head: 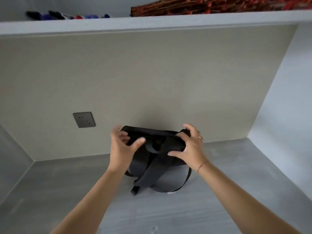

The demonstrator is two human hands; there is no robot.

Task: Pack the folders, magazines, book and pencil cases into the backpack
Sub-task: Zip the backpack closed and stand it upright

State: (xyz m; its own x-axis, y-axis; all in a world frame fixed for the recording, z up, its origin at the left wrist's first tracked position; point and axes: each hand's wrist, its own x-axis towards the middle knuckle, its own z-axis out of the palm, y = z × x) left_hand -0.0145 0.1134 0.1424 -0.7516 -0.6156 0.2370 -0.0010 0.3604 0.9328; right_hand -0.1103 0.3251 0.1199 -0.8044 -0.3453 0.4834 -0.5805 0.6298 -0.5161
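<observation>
Fingers (181,137) of your right hand (190,147) are clamping over the top right corner of the backpack (162,154), thumb pressing its front, while your left hand (121,144) is hovering at the top left corner with fingers spread and released, perhaps just brushing the fabric. You're holding the backpack upright on the grey surface (67,191), its back against the beige wall (152,73), straps (148,173) trailing toward you. It's looking soft and floppy, probably light and empty, so it's likely to sag unless you're gripping the firm top edge or the handle between your hands. No folders, magazines, book or pencil cases are showing. Room is opening wide on the surface in front of the backpack and to both sides; the socket (84,122) is sitting left of it, and the shelf (152,24) is hanging well above.
</observation>
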